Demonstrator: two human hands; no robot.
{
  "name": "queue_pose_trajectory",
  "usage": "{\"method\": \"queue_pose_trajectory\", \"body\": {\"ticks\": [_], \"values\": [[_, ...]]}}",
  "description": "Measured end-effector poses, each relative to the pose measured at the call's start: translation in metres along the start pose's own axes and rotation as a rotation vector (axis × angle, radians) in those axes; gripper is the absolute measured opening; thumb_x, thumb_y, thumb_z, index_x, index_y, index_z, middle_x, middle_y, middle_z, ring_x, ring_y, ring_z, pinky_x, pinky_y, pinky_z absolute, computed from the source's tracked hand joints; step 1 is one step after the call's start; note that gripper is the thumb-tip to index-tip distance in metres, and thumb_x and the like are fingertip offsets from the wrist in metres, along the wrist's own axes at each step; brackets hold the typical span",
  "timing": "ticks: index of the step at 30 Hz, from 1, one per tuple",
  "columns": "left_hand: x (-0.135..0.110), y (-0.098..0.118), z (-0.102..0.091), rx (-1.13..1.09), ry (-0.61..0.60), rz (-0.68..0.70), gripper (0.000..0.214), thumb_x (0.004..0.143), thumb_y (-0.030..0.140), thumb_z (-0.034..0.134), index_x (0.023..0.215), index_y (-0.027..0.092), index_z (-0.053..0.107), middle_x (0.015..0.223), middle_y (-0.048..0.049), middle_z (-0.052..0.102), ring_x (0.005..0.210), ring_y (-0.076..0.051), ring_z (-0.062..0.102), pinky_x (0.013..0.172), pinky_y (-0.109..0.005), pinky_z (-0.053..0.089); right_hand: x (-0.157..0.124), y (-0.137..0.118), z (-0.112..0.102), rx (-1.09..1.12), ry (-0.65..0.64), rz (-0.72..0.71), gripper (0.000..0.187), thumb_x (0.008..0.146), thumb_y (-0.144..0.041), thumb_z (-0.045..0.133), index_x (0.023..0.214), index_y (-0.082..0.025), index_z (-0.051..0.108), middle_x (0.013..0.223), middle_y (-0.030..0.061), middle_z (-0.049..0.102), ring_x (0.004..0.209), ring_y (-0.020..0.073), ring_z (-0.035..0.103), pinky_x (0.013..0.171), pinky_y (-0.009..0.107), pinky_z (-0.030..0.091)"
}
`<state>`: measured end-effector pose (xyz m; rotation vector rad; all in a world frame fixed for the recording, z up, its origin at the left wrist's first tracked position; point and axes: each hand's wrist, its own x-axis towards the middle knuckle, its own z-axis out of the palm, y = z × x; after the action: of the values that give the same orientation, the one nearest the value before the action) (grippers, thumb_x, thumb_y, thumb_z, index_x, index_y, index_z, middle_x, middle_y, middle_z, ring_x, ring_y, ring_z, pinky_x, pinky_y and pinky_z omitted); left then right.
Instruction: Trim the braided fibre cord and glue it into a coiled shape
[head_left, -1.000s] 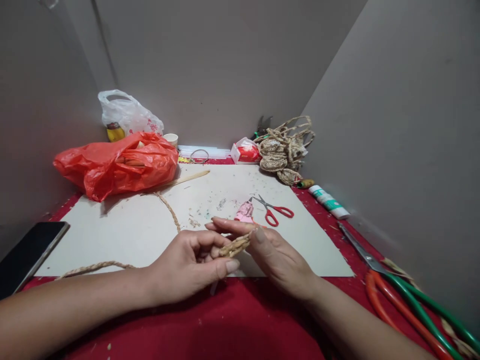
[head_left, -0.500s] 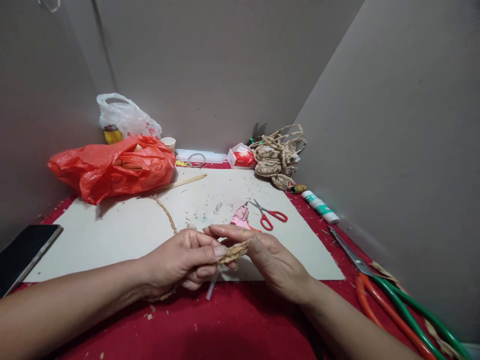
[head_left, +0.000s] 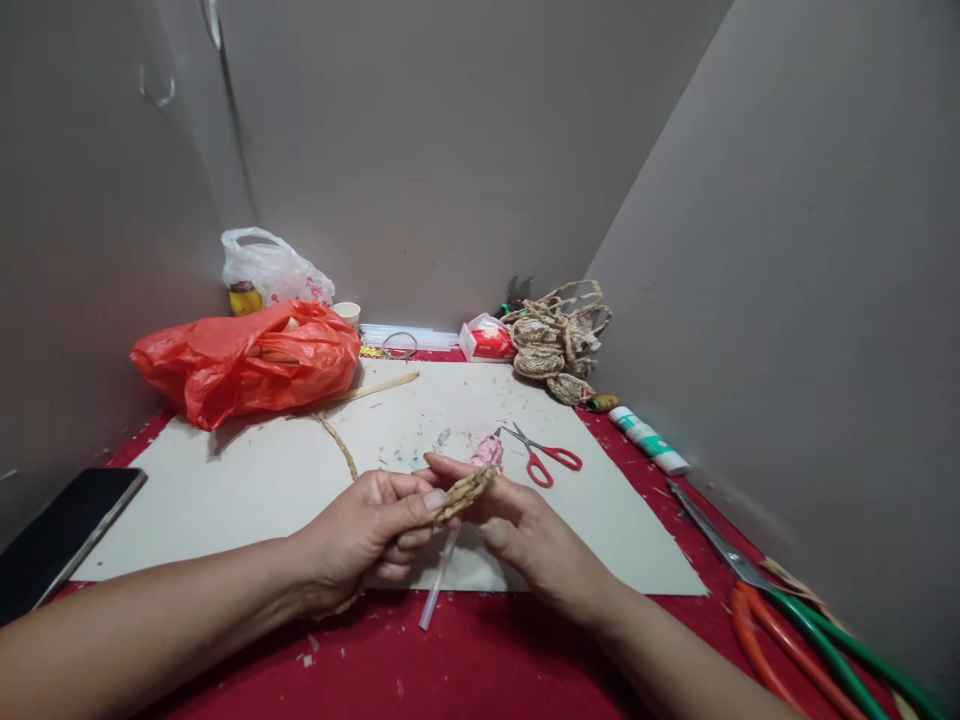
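Note:
My left hand [head_left: 375,525] pinches a small coiled piece of braided straw cord [head_left: 466,490] between thumb and fingers. A length of the cord [head_left: 339,445] runs from behind this hand across the white board. My right hand [head_left: 544,545] is open, its fingers stretched behind the piece and touching or nearly touching it, the thumb apart below. Past the hands lies a pink glue gun [head_left: 489,450], partly hidden, with a clear glue stick [head_left: 435,590] showing under the fingers. Red-handled scissors [head_left: 541,455] lie beside it.
A red plastic bag [head_left: 247,365] sits at the back left, a phone [head_left: 67,530] at the left. Braided cord coils [head_left: 544,345] and a tissue pack [head_left: 487,340] are at the back. Large shears [head_left: 750,585] and a white-green roll [head_left: 649,440] line the right edge.
My right hand has drawn its thumb down off the straw piece, with its fingers now behind it. The left hand keeps its pinch. The whole view has shifted slightly.

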<state>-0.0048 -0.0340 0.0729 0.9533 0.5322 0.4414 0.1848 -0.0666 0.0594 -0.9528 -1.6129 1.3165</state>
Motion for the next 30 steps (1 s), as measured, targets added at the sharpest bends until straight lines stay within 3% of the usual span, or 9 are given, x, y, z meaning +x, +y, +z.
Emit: {"method": "queue_pose_trajectory", "body": {"ticks": [3, 6, 12, 15, 18, 22, 26, 30], "values": [[-0.002, -0.001, 0.002, 0.039, -0.009, 0.021, 0.033, 0.081, 0.042, 0.064, 0.07, 0.016, 0.047, 0.048, 0.0115, 0.024, 0.04, -0.003, 0.011, 0.038, -0.019, 0.009, 0.003, 0.0, 0.006, -0.03, 0.022, -0.051, 0.043, 0.085, -0.051, 0.059, 0.118, -0.024, 0.066, 0.127, 0.0095, 0.061, 0.121, 0.0235, 0.053, 0.106, 0.046, 0.036], [-0.005, -0.001, 0.008, 0.098, 0.0, 0.044, 0.03, 0.081, 0.043, 0.064, 0.081, 0.014, 0.056, 0.048, 0.0119, 0.023, 0.04, -0.004, 0.011, 0.037, -0.019, 0.009, 0.006, -0.003, 0.009, -0.001, 0.011, -0.132, 0.032, 0.088, -0.045, 0.057, 0.104, -0.022, 0.072, 0.122, 0.0086, 0.064, 0.114, 0.0203, 0.057, 0.104, 0.041, 0.038], [-0.011, 0.007, 0.02, 0.177, 0.068, 0.03, 0.031, 0.078, 0.043, 0.067, 0.088, 0.014, 0.062, 0.049, 0.0108, 0.028, 0.041, -0.004, 0.01, 0.039, -0.019, 0.009, 0.005, -0.012, 0.005, 0.2, 0.098, -0.169, 0.034, 0.087, -0.047, 0.058, 0.085, -0.017, 0.074, 0.114, 0.0094, 0.067, 0.096, 0.0168, 0.062, 0.091, 0.033, 0.046], [-0.015, 0.01, 0.021, 0.291, 0.115, 0.073, 0.031, 0.078, 0.043, 0.067, 0.087, 0.013, 0.064, 0.047, 0.0104, 0.03, 0.04, -0.003, 0.012, 0.04, -0.019, 0.011, 0.002, -0.016, 0.0, 0.308, 0.204, -0.114, 0.034, 0.083, -0.049, 0.062, 0.089, -0.017, 0.073, 0.115, 0.0084, 0.066, 0.083, 0.0125, 0.062, 0.073, 0.025, 0.05], [-0.02, 0.011, 0.017, 0.511, 0.24, 0.177, 0.036, 0.077, 0.046, 0.067, 0.087, 0.011, 0.067, 0.047, 0.0082, 0.036, 0.041, -0.004, 0.024, 0.041, -0.019, 0.019, 0.001, -0.017, -0.005, 0.392, 0.252, -0.105, 0.034, 0.08, -0.048, 0.066, 0.088, -0.016, 0.072, 0.104, 0.0081, 0.068, 0.075, 0.0117, 0.061, 0.056, 0.02, 0.046], [-0.028, 0.004, 0.008, 0.851, 0.366, 0.298, 0.047, 0.079, 0.054, 0.06, 0.092, 0.01, 0.072, 0.05, 0.0056, 0.04, 0.045, -0.006, 0.031, 0.044, -0.02, 0.023, 0.004, -0.017, -0.009, 0.518, 0.259, -0.167, 0.037, 0.074, -0.051, 0.071, 0.081, -0.014, 0.072, 0.089, 0.0074, 0.069, 0.064, 0.0128, 0.061, 0.045, 0.02, 0.044], [-0.04, -0.001, -0.012, 1.174, 0.461, 0.372, 0.051, 0.086, 0.053, 0.047, 0.093, 0.011, 0.074, 0.051, 0.0028, 0.045, 0.048, -0.009, 0.036, 0.047, -0.021, 0.029, 0.006, -0.02, -0.02, 0.596, 0.358, -0.234, 0.035, 0.068, -0.05, 0.076, 0.074, -0.016, 0.072, 0.079, 0.003, 0.069, 0.069, 0.011, 0.062, 0.06, 0.021, 0.051], [-0.052, 0.014, -0.046, 1.325, 0.555, 0.384, 0.04, 0.08, 0.05, 0.057, 0.085, 0.014, 0.074, 0.065, -0.0017, 0.062, 0.059, -0.013, 0.05, 0.056, -0.022, 0.036, 0.009, -0.021, -0.045, 0.671, 0.511, -0.274, 0.028, 0.07, -0.045, 0.077, 0.072, -0.018, 0.07, 0.069, -0.0007, 0.068, 0.063, 0.0081, 0.062, 0.058, 0.017, 0.052]]}}
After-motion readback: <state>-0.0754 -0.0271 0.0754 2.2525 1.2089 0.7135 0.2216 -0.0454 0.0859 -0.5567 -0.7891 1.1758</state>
